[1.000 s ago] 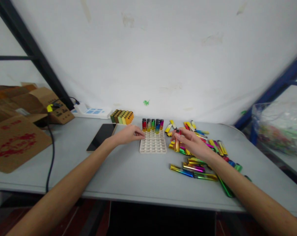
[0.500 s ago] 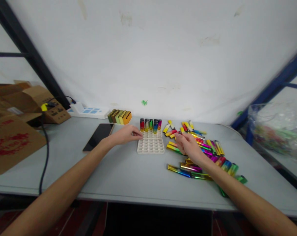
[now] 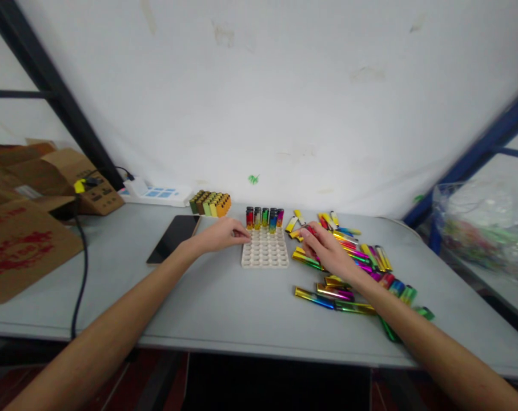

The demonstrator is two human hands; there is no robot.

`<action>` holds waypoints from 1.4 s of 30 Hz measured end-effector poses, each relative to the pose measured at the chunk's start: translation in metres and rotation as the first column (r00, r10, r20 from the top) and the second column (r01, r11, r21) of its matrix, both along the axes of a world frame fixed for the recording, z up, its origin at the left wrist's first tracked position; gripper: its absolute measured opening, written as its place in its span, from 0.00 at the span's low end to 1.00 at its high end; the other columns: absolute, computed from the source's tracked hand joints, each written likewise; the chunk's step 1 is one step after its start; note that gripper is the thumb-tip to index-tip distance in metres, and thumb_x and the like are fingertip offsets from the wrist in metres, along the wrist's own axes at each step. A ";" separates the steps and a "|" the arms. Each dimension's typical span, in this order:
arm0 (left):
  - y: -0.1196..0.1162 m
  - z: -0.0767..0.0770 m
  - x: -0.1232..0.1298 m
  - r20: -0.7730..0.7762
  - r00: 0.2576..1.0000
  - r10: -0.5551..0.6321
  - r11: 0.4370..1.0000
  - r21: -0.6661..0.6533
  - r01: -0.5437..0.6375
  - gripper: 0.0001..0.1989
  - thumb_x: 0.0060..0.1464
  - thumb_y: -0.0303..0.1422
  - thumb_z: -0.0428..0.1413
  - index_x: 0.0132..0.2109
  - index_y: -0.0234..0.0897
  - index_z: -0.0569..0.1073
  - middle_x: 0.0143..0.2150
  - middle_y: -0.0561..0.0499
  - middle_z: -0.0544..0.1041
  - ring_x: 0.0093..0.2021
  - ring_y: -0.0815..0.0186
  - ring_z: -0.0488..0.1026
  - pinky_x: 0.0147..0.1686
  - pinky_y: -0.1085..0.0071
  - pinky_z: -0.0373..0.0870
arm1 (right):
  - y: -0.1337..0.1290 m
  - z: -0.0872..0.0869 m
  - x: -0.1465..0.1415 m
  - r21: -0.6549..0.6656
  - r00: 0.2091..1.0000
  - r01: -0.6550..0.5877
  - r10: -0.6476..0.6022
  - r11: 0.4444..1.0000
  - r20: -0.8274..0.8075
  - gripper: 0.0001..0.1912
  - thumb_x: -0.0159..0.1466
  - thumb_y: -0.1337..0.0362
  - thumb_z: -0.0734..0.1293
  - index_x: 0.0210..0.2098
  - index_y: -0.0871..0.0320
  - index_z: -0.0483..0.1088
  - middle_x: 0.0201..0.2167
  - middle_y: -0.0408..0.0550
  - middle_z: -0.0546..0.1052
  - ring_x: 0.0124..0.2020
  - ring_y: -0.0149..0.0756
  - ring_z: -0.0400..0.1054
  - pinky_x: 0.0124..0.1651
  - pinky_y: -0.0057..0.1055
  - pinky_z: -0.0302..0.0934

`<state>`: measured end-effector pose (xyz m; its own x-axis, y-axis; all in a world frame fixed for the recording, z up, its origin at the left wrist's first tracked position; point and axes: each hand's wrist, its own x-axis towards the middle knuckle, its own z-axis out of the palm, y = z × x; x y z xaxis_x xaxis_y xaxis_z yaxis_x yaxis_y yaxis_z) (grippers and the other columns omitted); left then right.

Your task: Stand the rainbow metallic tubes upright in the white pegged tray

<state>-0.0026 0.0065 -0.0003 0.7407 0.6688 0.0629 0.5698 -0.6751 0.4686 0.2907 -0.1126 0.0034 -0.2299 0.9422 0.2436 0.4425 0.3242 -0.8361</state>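
Tray (image 3: 265, 265) sits centrally on the table (image 3: 216, 308), keeping its far lighters (image 3: 265, 217) upright; the left hand (image 3: 219, 234) meets its left edge, perhaps steadying it, grip hard to tell. The right hand (image 3: 329, 251) seems clamped on a red lighter (image 3: 310, 230), near loose lighters (image 3: 336, 293).

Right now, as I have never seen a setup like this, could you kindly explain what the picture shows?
There is no robot here: these are a person's two bare hands, seen from a camera worn on the head, looking forward and down. On the grey table is a white tray of small sockets, with upright lighters at its far end. The left hand has its fingertips at the tray's left edge. The right hand seems to hold a red-ended lighter, mostly hidden, above loose lighters. To the left lie a dark flat device and an open cardboard box.
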 end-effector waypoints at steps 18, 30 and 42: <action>0.002 -0.005 0.001 0.001 1.000 -0.025 0.998 0.057 0.025 0.10 0.58 0.35 0.60 0.42 0.37 0.83 0.40 0.49 0.85 0.37 0.65 0.79 0.39 0.75 0.67 | 0.085 0.038 -0.076 0.313 0.696 -0.312 -0.009 0.897 0.718 0.11 0.71 0.60 0.64 0.46 0.59 0.74 0.36 0.51 0.81 0.35 0.36 0.72 0.38 0.29 0.55; -0.004 0.000 0.002 0.010 1.000 -0.007 1.000 0.021 0.007 0.09 0.58 0.33 0.59 0.41 0.37 0.84 0.38 0.49 0.85 0.36 0.66 0.78 0.37 0.76 0.67 | 0.098 0.050 -0.091 0.170 0.490 -0.288 -0.007 0.942 0.872 0.12 0.71 0.58 0.62 0.47 0.53 0.76 0.40 0.51 0.81 0.42 0.43 0.74 0.35 0.31 0.56; -0.002 -0.001 0.002 -0.010 1.000 -0.010 1.000 0.028 0.010 0.10 0.58 0.35 0.59 0.43 0.37 0.83 0.40 0.48 0.85 0.38 0.66 0.79 0.39 0.76 0.67 | 0.087 0.058 -0.088 0.264 0.482 -0.237 -0.123 0.935 0.867 0.19 0.70 0.55 0.63 0.57 0.54 0.65 0.37 0.54 0.80 0.35 0.43 0.73 0.32 0.31 0.54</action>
